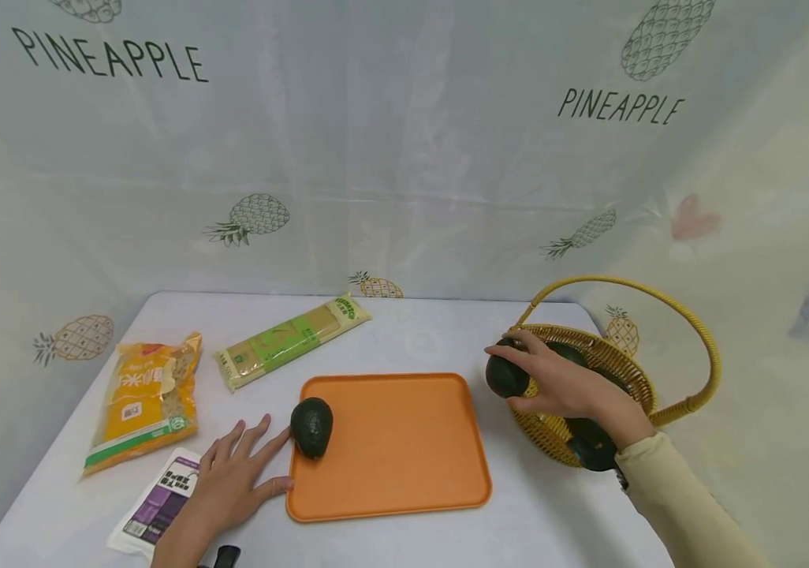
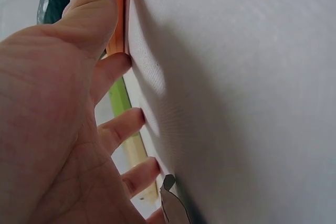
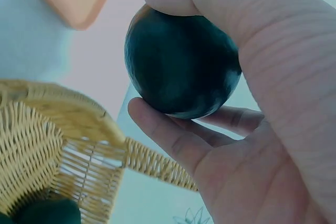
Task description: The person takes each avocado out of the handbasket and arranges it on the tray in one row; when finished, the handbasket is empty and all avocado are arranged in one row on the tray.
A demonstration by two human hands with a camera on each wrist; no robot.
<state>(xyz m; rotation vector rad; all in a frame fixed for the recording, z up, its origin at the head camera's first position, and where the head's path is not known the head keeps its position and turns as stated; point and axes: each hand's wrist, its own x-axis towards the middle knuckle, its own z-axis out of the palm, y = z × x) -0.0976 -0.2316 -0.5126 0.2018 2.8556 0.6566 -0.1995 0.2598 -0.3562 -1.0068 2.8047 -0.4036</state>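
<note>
In the head view my right hand point(image 1: 564, 383) grips a dark green avocado point(image 1: 506, 377) over the left rim of a yellow wicker basket point(image 1: 546, 438). The right wrist view shows thumb and fingers around this avocado point(image 3: 181, 64), held apart from the basket. More dark avocados point(image 1: 592, 434) lie inside the basket. Another avocado point(image 1: 311, 427) rests on the left side of an orange tray point(image 1: 397, 450). My left hand point(image 1: 230, 477) lies with fingers spread at the tray's left edge, thumb and index finger by the rim; in the left wrist view its fingertips point(image 2: 134, 116) meet the tabletop.
A yellow-orange bag of grain point(image 1: 149, 398) lies at the left of the white table point(image 1: 433, 339). Behind the tray is a long green-labelled pack of noodles point(image 1: 293, 341). A purple-and-white packet point(image 1: 163, 501) sits beside the left hand. The basket's tall handle point(image 1: 710, 355) arches up at the right.
</note>
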